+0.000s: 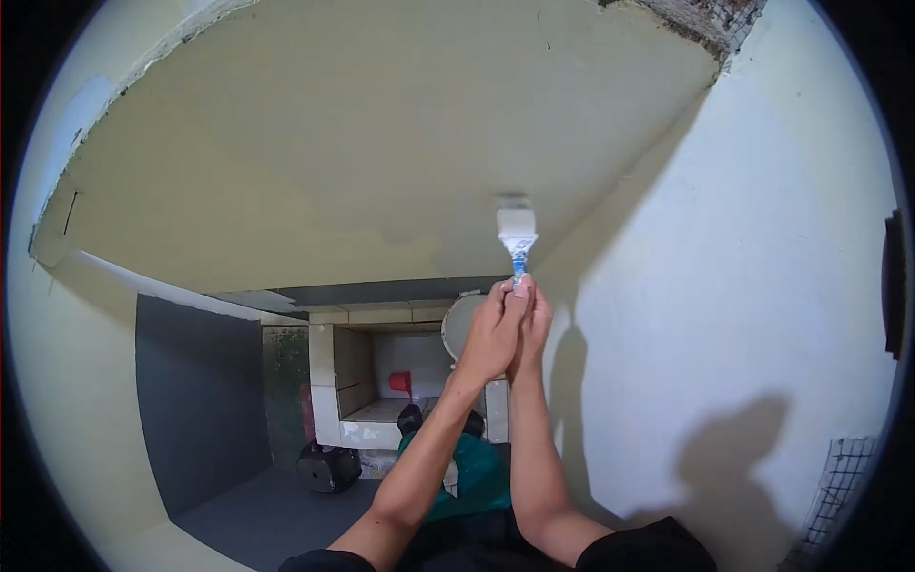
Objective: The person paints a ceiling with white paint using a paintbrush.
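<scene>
A paintbrush [518, 225] with a white-coated head and a blue-and-white handle points away from me, its bristle tip against the greenish-beige wall surface [362, 143]. Both hands are together at the lower end of its handle. My left hand [490, 334] is closed around the handle from the left side. Beside it on the right, my right hand [534, 319] is also closed on the handle, its fingers partly hidden behind my left hand.
A pale wall [705, 286] rises on the right. Below are a tiled basin [326, 400] holding a red dipper [400, 381], a round pale container [461, 324], a black box-like object [329, 468] and green cloth [481, 477]. Wire mesh [839, 486] shows at lower right.
</scene>
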### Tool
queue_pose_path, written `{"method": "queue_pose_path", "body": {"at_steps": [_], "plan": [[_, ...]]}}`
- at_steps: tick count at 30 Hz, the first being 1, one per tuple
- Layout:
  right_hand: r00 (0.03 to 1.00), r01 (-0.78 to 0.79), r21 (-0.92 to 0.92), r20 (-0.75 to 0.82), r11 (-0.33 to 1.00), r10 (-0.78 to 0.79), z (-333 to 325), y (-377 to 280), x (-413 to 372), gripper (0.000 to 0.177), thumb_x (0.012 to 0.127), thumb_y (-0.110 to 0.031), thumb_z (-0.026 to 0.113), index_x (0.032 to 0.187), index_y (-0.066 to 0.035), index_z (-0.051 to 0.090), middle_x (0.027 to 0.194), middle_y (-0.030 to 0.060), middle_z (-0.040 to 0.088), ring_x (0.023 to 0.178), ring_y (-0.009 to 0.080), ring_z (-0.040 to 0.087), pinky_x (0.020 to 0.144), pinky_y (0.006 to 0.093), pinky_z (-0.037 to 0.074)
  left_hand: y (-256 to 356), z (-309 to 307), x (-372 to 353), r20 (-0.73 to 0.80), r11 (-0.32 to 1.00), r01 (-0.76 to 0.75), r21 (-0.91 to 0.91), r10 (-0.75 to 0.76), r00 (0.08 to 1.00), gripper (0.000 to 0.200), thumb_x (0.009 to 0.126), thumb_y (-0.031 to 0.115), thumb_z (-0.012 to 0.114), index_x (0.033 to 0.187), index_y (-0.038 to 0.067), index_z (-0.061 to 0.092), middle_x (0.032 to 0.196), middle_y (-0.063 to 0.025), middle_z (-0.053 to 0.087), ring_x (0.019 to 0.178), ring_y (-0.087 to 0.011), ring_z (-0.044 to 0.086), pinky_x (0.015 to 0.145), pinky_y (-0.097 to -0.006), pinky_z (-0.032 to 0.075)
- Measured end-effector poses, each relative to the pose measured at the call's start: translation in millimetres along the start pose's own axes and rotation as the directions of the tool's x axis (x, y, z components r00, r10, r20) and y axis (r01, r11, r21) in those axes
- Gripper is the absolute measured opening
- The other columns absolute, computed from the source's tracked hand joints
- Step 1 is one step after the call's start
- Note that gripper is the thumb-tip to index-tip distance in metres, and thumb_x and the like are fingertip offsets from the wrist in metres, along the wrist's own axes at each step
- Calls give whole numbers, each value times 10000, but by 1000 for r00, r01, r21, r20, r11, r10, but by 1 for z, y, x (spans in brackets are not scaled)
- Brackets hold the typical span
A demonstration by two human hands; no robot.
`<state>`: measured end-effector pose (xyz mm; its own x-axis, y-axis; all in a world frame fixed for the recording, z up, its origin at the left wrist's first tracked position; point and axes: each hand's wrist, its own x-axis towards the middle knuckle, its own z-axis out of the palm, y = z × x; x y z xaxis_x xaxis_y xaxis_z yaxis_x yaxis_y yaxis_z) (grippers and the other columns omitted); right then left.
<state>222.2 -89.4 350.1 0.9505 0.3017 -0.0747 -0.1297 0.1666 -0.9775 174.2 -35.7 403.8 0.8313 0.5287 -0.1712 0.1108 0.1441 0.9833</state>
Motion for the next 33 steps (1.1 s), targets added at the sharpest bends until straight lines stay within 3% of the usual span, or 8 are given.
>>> {"method": "queue_pose_path", "body": {"at_steps": [3,6,11,19,23,28,29,33], "plan": [[995,100,-10,30,995,-100,-2,-30,-9,436,1065,-384,450,880,-8,569,737,0,508,717,100,466,649,296,431,18,3,-11,58,987,-149,-56,152,987,420,1040,309,454,1213,-58,564,1071,-163,664,992,-180,592,907,-311,454],[998,62,-143,7,988,-61,-12,7,7,449,1067,-396,438,879,-8,564,730,18,509,712,113,459,648,310,433,-17,4,6,34,988,-153,13,153,988,457,1039,352,449,1190,-58,582,1091,-236,680,1014,-332,667,877,-385,484],[998,8,-331,-51,944,-26,-31,101,21,438,1046,-377,483,866,10,584,759,58,582,728,162,495,671,347,440,-106,4,34,-17,991,104,89,-103,995,541,1029,417,413,1151,-66,624,1065,-235,681,1031,-304,647,912,-381,463],[964,-248,-116,-130,962,232,-64,175,12,428,1051,-340,489,859,28,592,757,40,564,734,138,498,677,329,437,-179,12,42,13,916,366,163,-373,928,589,989,430,438,1111,-107,647,1077,-334,663,1091,-434,637,951,-446,460],[961,-251,-167,-158,953,225,-79,182,26,395,1048,-311,498,857,18,603,773,19,569,749,119,507,681,311,442,-211,24,59,38,935,306,180,-317,947,629,983,470,448,1123,-112,640,1107,-344,651,1115,-446,626,954,-450,464],[995,-50,-46,-89,998,46,-74,119,42,373,1040,-321,509,873,-7,617,790,-5,579,754,98,517,686,280,442,-151,44,65,67,977,193,88,-199,978,575,1004,419,448,1180,-103,613,1140,-263,670,1104,-322,636,976,-381,443],[995,-52,0,-79,999,52,-79,111,44,372,1038,-327,511,878,-9,618,793,-10,582,754,94,517,688,274,441,-142,49,61,44,991,111,70,-114,992,608,1006,465,467,1179,-104,591,1096,-332,651,1088,-443,634,930,-431,479],[998,0,77,-56,997,4,-79,57,25,328,1027,-338,537,884,-54,622,753,-51,549,675,45,483,597,222,399,-95,57,31,86,998,-59,-6,60,995,532,1024,402,477,1161,-102,579,1051,-297,660,1034,-393,649,903,-406,485]]}}
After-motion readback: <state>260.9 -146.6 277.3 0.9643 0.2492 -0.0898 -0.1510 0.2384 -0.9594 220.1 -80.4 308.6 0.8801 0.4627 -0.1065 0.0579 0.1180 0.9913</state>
